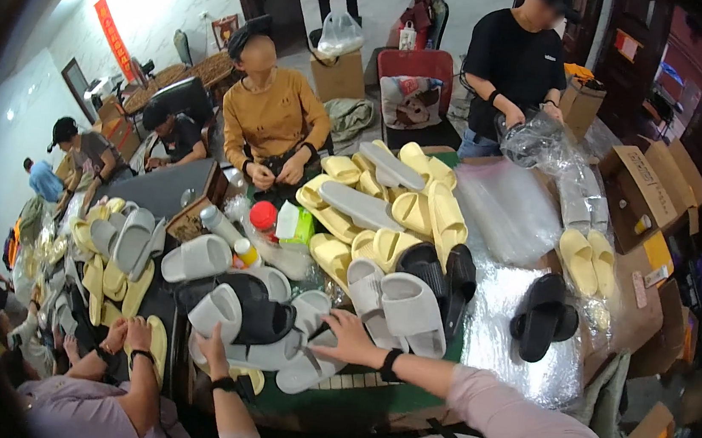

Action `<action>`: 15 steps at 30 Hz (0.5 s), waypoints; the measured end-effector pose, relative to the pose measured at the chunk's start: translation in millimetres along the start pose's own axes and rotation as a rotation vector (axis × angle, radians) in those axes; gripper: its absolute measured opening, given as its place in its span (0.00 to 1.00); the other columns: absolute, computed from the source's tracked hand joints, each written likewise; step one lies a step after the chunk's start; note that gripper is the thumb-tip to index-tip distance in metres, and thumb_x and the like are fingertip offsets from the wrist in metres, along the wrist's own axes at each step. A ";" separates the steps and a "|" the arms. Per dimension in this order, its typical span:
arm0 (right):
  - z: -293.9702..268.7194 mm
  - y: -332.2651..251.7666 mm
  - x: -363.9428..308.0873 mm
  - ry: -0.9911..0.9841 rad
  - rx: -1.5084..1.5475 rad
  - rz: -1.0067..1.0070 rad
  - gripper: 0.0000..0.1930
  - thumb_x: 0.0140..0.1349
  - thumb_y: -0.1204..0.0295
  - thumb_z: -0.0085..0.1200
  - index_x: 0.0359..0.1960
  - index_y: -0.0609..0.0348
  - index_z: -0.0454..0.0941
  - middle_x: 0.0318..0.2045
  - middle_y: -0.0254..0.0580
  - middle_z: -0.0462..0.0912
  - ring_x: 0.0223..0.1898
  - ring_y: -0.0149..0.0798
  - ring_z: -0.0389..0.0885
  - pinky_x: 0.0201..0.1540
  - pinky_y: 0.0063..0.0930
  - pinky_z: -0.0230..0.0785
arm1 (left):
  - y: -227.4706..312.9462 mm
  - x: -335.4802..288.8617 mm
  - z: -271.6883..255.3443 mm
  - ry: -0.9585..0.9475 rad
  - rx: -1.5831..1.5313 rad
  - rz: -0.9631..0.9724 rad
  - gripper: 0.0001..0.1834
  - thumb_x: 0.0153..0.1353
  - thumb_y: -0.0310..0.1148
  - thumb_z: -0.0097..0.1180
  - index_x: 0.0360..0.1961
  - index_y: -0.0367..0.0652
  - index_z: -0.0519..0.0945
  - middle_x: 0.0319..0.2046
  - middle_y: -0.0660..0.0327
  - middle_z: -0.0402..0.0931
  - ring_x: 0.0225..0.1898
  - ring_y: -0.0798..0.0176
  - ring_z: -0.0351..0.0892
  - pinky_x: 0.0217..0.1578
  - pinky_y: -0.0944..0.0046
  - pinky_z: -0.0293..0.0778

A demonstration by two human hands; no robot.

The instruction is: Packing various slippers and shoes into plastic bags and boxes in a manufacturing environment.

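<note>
My left hand [214, 350] is closed on the edge of a light grey slipper [217, 311] at the near side of the table. Right beside that slipper lies a black slipper [266, 321]. My right hand [351, 339] reaches in from the right with thumb and fingers apart, at the edge of another grey slipper [311, 309]; whether it grips it is hard to make out. Below, between my hands, are more grey slippers [306, 373]. A pair of grey slippers [414, 311] leans upright just beyond my right hand.
A heap of pale yellow slippers [411, 213] covers the table's middle. Bottles [220, 224] and a red-lidded jar [263, 216] stand left of it. Black slippers [542, 316] lie on clear wrapping [516, 356] at right. Co-workers stand and sit around; one's hands [138, 336] are close on my left.
</note>
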State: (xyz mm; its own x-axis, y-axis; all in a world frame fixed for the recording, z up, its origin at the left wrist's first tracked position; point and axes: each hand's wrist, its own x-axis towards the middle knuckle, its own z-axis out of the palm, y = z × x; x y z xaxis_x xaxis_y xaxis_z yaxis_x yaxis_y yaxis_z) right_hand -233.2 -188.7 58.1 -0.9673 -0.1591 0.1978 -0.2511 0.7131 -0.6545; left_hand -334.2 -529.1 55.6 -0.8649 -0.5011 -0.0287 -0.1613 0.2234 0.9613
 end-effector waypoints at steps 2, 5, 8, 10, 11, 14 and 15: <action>30.1 25.9 7.3 -0.167 -0.135 0.177 0.47 0.49 0.34 0.45 0.64 0.56 0.52 0.62 0.58 0.54 0.65 0.57 0.47 0.64 0.53 0.36 | 6.7 -16.1 11.9 -0.074 -0.068 -0.050 0.39 0.53 0.42 0.60 0.60 0.30 0.59 0.55 0.49 0.65 0.51 0.52 0.69 0.49 0.58 0.66; 46.7 25.5 18.6 -0.358 0.208 0.633 0.58 0.43 0.30 0.48 0.67 0.55 0.40 0.61 0.60 0.57 0.63 0.56 0.53 0.64 0.54 0.38 | 3.0 -37.4 19.7 -0.005 0.043 -0.144 0.44 0.53 0.50 0.58 0.61 0.29 0.57 0.56 0.46 0.64 0.54 0.53 0.68 0.51 0.59 0.65; 64.8 37.6 23.6 -0.132 0.341 0.745 0.53 0.47 0.40 0.54 0.66 0.61 0.43 0.58 0.60 0.63 0.60 0.53 0.62 0.59 0.45 0.53 | -8.6 -48.8 22.0 0.005 0.145 -0.112 0.40 0.55 0.48 0.57 0.57 0.25 0.60 0.52 0.44 0.67 0.50 0.52 0.71 0.50 0.59 0.66; 92.2 60.6 25.1 0.018 0.495 0.763 0.49 0.52 0.46 0.54 0.66 0.62 0.42 0.57 0.60 0.65 0.59 0.49 0.63 0.58 0.38 0.56 | -1.3 -66.7 34.3 -0.017 0.099 -0.088 0.37 0.56 0.46 0.56 0.56 0.25 0.61 0.51 0.44 0.68 0.49 0.51 0.71 0.49 0.59 0.66; 95.9 59.0 27.6 -0.176 0.837 0.751 0.41 0.54 0.51 0.53 0.62 0.65 0.51 0.54 0.58 0.68 0.55 0.46 0.68 0.54 0.35 0.60 | 0.3 -74.3 33.6 -0.007 0.056 -0.140 0.35 0.57 0.44 0.56 0.55 0.25 0.62 0.51 0.44 0.68 0.49 0.51 0.71 0.49 0.59 0.66; 103.7 37.8 25.5 -0.231 1.145 0.820 0.27 0.58 0.57 0.51 0.52 0.67 0.66 0.45 0.50 0.75 0.44 0.40 0.74 0.46 0.31 0.65 | -4.4 -90.9 31.6 -0.030 0.028 -0.188 0.32 0.57 0.40 0.55 0.54 0.25 0.63 0.51 0.44 0.68 0.49 0.52 0.70 0.48 0.59 0.66; 106.8 38.1 20.8 -0.057 1.101 0.925 0.22 0.60 0.58 0.49 0.46 0.66 0.72 0.38 0.44 0.79 0.37 0.38 0.77 0.41 0.32 0.67 | 5.4 -103.1 40.0 -0.091 0.037 -0.186 0.31 0.57 0.39 0.55 0.53 0.25 0.63 0.51 0.44 0.67 0.49 0.52 0.70 0.48 0.59 0.66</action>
State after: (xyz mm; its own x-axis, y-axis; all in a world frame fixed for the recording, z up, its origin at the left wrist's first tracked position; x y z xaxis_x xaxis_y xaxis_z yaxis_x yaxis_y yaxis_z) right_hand -266.8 -237.7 -40.6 -0.7894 0.0157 -0.6136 0.5813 -0.3022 -0.7555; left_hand -264.9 -442.8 52.8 -0.8579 -0.4591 -0.2307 -0.3378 0.1658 0.9265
